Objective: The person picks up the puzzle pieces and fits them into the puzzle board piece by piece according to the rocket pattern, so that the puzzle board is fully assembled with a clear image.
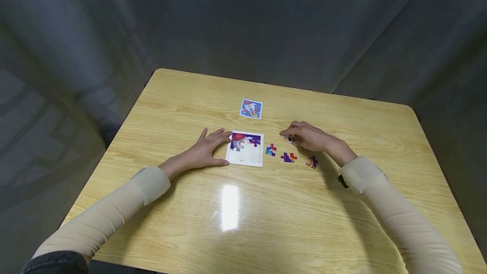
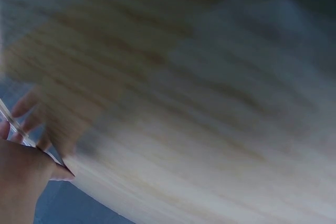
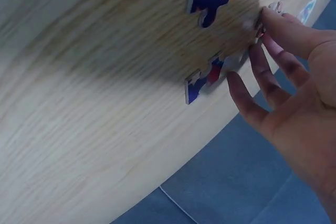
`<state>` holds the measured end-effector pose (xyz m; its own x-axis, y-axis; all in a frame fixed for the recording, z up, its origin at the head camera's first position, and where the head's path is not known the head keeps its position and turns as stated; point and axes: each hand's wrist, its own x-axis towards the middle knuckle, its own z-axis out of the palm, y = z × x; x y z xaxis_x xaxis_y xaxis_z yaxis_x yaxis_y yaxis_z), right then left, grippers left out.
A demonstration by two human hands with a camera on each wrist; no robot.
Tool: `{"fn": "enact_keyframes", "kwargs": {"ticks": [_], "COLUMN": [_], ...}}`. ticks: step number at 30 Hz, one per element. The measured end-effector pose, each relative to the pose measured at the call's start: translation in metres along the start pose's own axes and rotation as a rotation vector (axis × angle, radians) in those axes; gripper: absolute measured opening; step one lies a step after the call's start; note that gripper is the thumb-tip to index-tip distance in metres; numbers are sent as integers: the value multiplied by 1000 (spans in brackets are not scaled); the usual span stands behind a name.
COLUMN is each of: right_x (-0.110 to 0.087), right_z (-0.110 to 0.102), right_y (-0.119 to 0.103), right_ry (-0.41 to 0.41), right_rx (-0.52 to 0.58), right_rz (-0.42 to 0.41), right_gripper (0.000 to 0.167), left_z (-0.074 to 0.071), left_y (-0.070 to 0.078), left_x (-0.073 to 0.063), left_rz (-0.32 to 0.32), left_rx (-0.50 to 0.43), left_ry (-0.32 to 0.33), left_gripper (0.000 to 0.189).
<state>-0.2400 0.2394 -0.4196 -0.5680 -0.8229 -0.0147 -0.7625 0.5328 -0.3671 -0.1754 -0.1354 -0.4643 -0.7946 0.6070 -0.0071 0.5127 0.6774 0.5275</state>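
- Puzzle tray [image 1: 249, 156] lies flat on the wooden table [image 1: 182, 210], about in the middle, and its near part shows bare white bottom
- Left hand [image 1: 206, 151] is at the left side of this tray; it is wide open, thumb and fingers straight and spread apart, with the thumb tip at the near left corner and a fingertip on the far left corner; it touches the frame but has nothing pinched, and in the left wrist view the hand is partly cut off at the border
- Flame piece [image 1: 312, 162], dark with orange, lies loose on the table, below the right wrist and well apart from the tray
- Purple piece [image 1: 288, 157], with orange-red at one side, lies between the flame piece and the tray
- Blue-red piece [image 1: 271, 150] is just beside the right rim of the tray, apart from it
- Right hand [image 1: 311, 137] is nearly closed, its thumb and fingertips brought together around a pale piece [image 1: 287, 138]; the fingers cover much of it, so I cannot tell if it is lifted from the table
- Joined pieces [image 1: 240, 138], red, purple and white, fill the far part of the tray, with their lower outline uneven
- Picture card [image 1: 251, 109], showing a white and red rocket on blue, lies beyond the tray, apart from it
- Dark grey curtain [image 1: 243, 24] hangs behind the far edge of the table
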Motion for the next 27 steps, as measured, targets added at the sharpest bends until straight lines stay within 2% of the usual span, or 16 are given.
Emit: {"fn": "enact_keyframes", "kwargs": {"ticks": [6, 10, 13, 16, 20, 27], "right_x": [-3, -7, -11, -13, -14, -13], "right_z": [8, 11, 9, 7, 8, 14], "right_y": [-1, 1, 3, 6, 8, 7], "right_ry": [40, 46, 20, 7, 50, 139], "right_rx": [72, 135, 171, 174, 148, 115], "right_rz": [260, 355, 345, 299, 264, 328], "right_gripper": [39, 47, 52, 52, 48, 51], "left_z": [1, 1, 2, 2, 2, 0], "left_y": [-1, -2, -2, -2, -2, -1], "left_x": [0, 0, -1, -1, 0, 0], "left_rz": [1, 4, 9, 11, 14, 7], "left_rx": [4, 3, 0, -2, -3, -1], "left_ry": [2, 3, 9, 8, 7, 7], "left_gripper": [69, 69, 69, 69, 70, 70]}}
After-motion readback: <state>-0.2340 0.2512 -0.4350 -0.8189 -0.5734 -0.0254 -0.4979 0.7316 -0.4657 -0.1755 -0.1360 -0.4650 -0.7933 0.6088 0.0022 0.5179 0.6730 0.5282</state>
